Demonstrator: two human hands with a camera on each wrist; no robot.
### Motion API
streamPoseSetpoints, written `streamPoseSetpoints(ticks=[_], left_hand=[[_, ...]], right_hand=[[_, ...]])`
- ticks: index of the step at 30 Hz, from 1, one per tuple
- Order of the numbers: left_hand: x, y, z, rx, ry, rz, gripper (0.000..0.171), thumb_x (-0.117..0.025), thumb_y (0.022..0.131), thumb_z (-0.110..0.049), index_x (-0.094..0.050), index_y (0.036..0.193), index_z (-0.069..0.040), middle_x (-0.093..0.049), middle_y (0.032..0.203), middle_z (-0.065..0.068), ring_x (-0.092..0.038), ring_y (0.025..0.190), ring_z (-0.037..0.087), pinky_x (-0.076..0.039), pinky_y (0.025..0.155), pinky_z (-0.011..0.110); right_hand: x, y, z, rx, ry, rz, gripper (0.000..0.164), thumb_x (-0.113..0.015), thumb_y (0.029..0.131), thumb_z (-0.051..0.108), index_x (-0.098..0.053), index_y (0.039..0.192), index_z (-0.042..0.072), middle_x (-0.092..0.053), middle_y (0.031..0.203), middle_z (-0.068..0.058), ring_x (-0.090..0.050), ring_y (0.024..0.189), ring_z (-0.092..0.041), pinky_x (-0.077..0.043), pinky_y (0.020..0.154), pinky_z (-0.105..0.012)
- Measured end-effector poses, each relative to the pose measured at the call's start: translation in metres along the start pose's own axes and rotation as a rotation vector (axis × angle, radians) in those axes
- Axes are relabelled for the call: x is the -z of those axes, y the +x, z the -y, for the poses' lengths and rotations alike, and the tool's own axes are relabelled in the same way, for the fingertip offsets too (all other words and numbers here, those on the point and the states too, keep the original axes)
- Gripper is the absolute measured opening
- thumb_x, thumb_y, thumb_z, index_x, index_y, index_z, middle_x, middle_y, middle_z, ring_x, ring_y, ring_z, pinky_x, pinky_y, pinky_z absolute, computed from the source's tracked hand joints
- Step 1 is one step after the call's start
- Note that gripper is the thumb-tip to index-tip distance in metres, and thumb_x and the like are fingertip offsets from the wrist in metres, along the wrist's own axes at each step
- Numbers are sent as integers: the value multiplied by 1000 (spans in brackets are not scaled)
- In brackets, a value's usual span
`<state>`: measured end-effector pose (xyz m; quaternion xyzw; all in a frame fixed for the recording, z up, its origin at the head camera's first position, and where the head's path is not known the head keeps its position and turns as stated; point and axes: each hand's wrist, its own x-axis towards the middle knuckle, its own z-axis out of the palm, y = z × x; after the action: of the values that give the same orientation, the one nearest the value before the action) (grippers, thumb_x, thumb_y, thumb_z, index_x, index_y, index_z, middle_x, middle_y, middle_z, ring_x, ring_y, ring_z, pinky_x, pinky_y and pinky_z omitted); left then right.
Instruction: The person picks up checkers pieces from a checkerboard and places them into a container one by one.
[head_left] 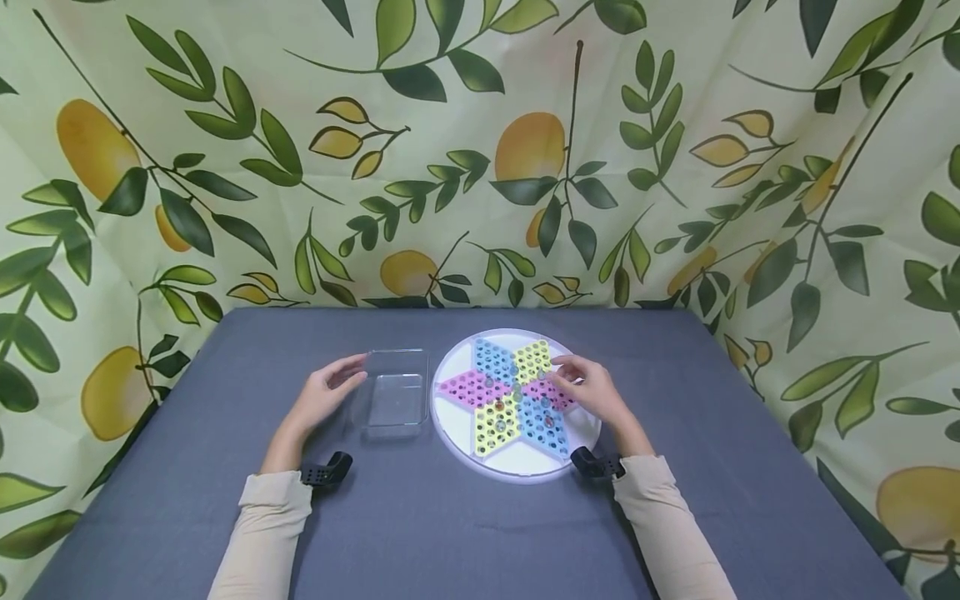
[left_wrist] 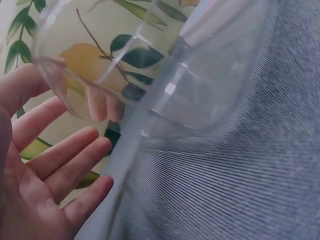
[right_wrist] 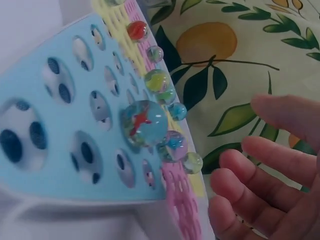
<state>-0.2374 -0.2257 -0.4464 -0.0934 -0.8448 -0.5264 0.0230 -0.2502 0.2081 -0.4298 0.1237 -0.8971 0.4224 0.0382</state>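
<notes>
A round white Chinese checkers board (head_left: 450, 425) carries a star of blue, yellow and pink holed sections. Several glass marbles sit on it; one with a red swirl (right_wrist: 144, 125) looks largest in the right wrist view. Over the board's right side is my right hand (head_left: 592, 390), fingers loosely bent and nothing visible between them. My left hand (head_left: 324, 396) is at the left side of a clear plastic box (head_left: 397, 429), its fingers spread and relaxed. In the left wrist view, fingertips reach the box's rim (left_wrist: 75, 107); whether they touch it I cannot tell.
A dark grey cloth covers the table (head_left: 465, 533). The box stands just left of the board. Behind and on both sides hangs a curtain (head_left: 457, 208) printed with leaves and fruit. Each wrist wears a black camera mount (head_left: 327, 471).
</notes>
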Motion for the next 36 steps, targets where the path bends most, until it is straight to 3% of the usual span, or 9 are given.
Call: streamPoseSetpoints(ticks=[3, 8, 13, 17, 20, 22, 26, 32, 36], left_hand=[[-2, 0, 4, 31, -23, 15, 51, -58, 97, -30, -48, 140, -4, -53, 141, 22, -46, 99, -27, -38, 88, -1], [-4, 0, 9, 60, -68, 43, 54, -57, 97, -31, -45, 143, -6, -49, 145, 20, -46, 101, -26, -38, 89, 0], [-6, 1, 13, 77, -128, 54, 55, -57, 97, -31, -41, 146, -9, -46, 148, 19, -49, 106, -22, -37, 91, 0], [-9, 2, 14, 69, -162, 64, 58, -57, 97, -28, -38, 148, -9, -44, 149, 20, -53, 128, 5, -37, 92, 0], [-10, 3, 15, 69, -180, 71, 59, -57, 97, -27, -36, 148, -8, -43, 150, 21, -43, 139, 29, -37, 92, 0], [-10, 3, 15, 73, -186, 76, 59, -57, 97, -27, -35, 149, -9, -42, 151, 20, -38, 141, 35, -37, 91, -1], [-11, 4, 16, 84, -193, 86, 60, -56, 98, -28, -33, 150, -10, -39, 153, 19, -35, 142, 36, -37, 92, -1], [-12, 5, 17, 89, -225, 108, 60, -55, 99, -27, -30, 151, -11, -35, 155, 19, -33, 144, 35, -38, 92, 0], [-12, 5, 18, 91, -220, 106, 59, -54, 99, -27, -31, 151, -12, -37, 154, 19, -41, 141, 23, -38, 93, 0]], right_hand=[[-2, 0, -6, 19, 36, 71, 34, -68, 86, 9, -64, 114, -8, -68, 89, -22, -56, 73, -4, -47, 65, -16], [-5, 0, -13, 25, 108, 150, 36, -70, 85, 9, -63, 114, -10, -66, 86, -21, -53, 68, -1, -46, 60, -16], [-6, 0, -19, 7, 163, 185, 37, -71, 83, 8, -63, 115, -10, -63, 80, -10, -50, 64, -1, -43, 53, -17], [-5, 0, -24, -10, 161, 198, 38, -73, 82, 9, -64, 115, -9, -58, 74, 2, -47, 62, -1, -40, 52, -15], [-4, -2, -25, -27, 167, 204, 37, -74, 81, 8, -65, 114, -9, -55, 73, 4, -46, 62, -1, -39, 54, -15], [-3, -3, -26, -36, 177, 208, 37, -74, 81, 7, -65, 113, -9, -55, 73, 3, -46, 63, -1, -39, 55, -15], [-3, -3, -26, -32, 182, 205, 37, -76, 79, 6, -67, 111, -9, -55, 72, 1, -46, 62, -1, -38, 55, -15], [-4, -4, -27, -43, 174, 206, 35, -76, 77, 5, -68, 109, -8, -55, 68, 9, -46, 59, 0, -38, 52, -15], [-4, -4, -26, -33, 166, 210, 33, -76, 77, 4, -69, 106, -8, -55, 67, 12, -46, 58, 0, -38, 50, -15]])
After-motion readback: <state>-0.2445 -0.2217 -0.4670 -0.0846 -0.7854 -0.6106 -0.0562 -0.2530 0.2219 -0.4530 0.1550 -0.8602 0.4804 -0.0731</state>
